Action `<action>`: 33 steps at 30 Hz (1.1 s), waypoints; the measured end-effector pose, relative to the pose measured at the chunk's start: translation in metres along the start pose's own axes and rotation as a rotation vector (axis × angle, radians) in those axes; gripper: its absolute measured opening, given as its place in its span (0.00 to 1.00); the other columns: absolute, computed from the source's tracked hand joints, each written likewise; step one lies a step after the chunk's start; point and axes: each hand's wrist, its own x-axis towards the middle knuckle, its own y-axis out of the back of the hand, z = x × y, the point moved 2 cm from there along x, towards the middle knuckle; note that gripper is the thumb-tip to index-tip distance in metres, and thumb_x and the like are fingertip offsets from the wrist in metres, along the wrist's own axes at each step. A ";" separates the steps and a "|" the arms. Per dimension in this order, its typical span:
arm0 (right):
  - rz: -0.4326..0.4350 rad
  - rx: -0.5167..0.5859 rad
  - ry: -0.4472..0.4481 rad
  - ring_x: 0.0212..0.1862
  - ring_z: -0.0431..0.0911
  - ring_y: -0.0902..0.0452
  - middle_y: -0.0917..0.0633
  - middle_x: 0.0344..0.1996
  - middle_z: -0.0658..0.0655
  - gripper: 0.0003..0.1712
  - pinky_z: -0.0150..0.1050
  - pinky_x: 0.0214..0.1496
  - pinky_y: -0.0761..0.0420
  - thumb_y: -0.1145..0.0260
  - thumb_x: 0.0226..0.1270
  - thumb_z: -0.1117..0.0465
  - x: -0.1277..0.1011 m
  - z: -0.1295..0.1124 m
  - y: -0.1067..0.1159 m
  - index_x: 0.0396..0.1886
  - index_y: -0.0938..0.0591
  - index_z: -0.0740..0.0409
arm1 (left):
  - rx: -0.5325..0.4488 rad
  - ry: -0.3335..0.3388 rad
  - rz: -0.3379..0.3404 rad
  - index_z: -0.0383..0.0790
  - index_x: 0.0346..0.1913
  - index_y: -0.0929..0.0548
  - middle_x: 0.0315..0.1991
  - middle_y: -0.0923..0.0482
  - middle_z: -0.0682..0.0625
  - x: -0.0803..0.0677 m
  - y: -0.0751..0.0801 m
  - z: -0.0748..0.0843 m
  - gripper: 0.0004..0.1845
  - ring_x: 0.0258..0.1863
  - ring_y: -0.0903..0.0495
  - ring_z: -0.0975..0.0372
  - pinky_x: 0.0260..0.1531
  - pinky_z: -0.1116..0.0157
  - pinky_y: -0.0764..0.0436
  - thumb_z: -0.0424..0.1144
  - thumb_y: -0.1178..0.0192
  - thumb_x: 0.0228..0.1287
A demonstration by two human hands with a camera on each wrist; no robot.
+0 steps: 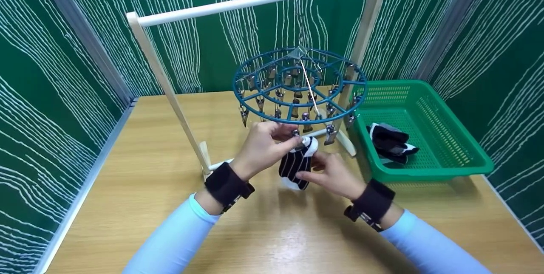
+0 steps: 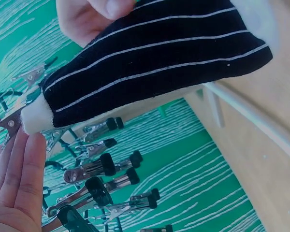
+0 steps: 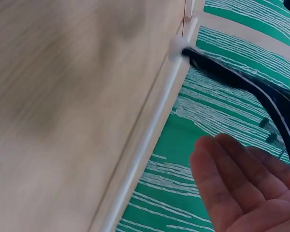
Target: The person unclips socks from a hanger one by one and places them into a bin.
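A black sock (image 1: 293, 166) with thin white stripes and a white cuff and toe hangs toe-down at the near edge of the blue-green round clip hanger (image 1: 272, 117). My left hand (image 1: 264, 143) pinches a metal clip (image 2: 10, 123) at the sock's white cuff, its thumb and fingers on opposite sides of the clip. My right hand (image 1: 338, 175) is beside the lower half of the sock, fingers extended and thumb in front of the striped fabric. In the right wrist view, the sock passes between that thumb and the fingers (image 3: 232, 179).
The hanger, with many metal clips around its rings, hangs from the white bar (image 1: 255, 0) of a wooden rack (image 1: 163, 83). To the right, a green plastic basket (image 1: 446, 127) holds dark and white socks (image 1: 390, 141). Green walls with white lines surround the wooden table (image 1: 140, 180).
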 end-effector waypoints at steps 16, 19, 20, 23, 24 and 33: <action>0.133 0.099 0.040 0.38 0.61 0.07 0.07 0.37 0.69 0.09 0.29 0.39 0.14 0.30 0.76 0.68 0.007 -0.003 -0.016 0.41 0.10 0.73 | -0.015 0.086 -0.043 0.29 0.53 0.11 0.48 0.08 0.38 0.000 -0.002 -0.005 0.12 0.48 0.08 0.51 0.54 0.61 0.09 0.36 0.33 0.78; 0.151 0.110 0.050 0.37 0.62 0.07 0.07 0.35 0.69 0.08 0.28 0.38 0.14 0.29 0.75 0.69 0.007 -0.003 -0.017 0.39 0.10 0.73 | -0.011 0.105 -0.054 0.28 0.54 0.12 0.49 0.08 0.37 0.001 -0.003 -0.005 0.13 0.50 0.08 0.50 0.56 0.59 0.10 0.37 0.34 0.79; 0.154 0.114 0.055 0.36 0.62 0.07 0.07 0.35 0.69 0.08 0.27 0.38 0.14 0.29 0.75 0.69 0.007 -0.003 -0.017 0.39 0.10 0.73 | -0.011 0.110 -0.058 0.28 0.53 0.12 0.49 0.08 0.37 0.001 -0.003 -0.004 0.13 0.50 0.09 0.49 0.56 0.58 0.10 0.37 0.34 0.79; 0.167 0.110 0.068 0.35 0.62 0.07 0.07 0.34 0.69 0.07 0.27 0.38 0.14 0.28 0.74 0.70 0.007 -0.002 -0.018 0.38 0.10 0.73 | -0.011 0.121 -0.075 0.28 0.53 0.12 0.49 0.09 0.37 0.001 -0.004 -0.004 0.13 0.51 0.09 0.49 0.57 0.58 0.10 0.37 0.35 0.80; 0.169 0.105 0.068 0.35 0.61 0.08 0.07 0.33 0.69 0.06 0.27 0.38 0.14 0.28 0.73 0.70 0.007 -0.003 -0.018 0.38 0.10 0.72 | -0.010 0.123 -0.079 0.29 0.53 0.12 0.49 0.09 0.37 0.001 -0.004 -0.003 0.12 0.51 0.09 0.49 0.57 0.57 0.10 0.37 0.35 0.80; 0.144 0.076 0.070 0.39 0.61 0.07 0.07 0.38 0.69 0.07 0.30 0.42 0.12 0.29 0.74 0.70 0.007 -0.005 -0.017 0.40 0.11 0.73 | 0.017 0.090 -0.061 0.25 0.55 0.14 0.49 0.10 0.35 -0.002 -0.004 -0.001 0.14 0.50 0.11 0.47 0.58 0.50 0.12 0.35 0.32 0.76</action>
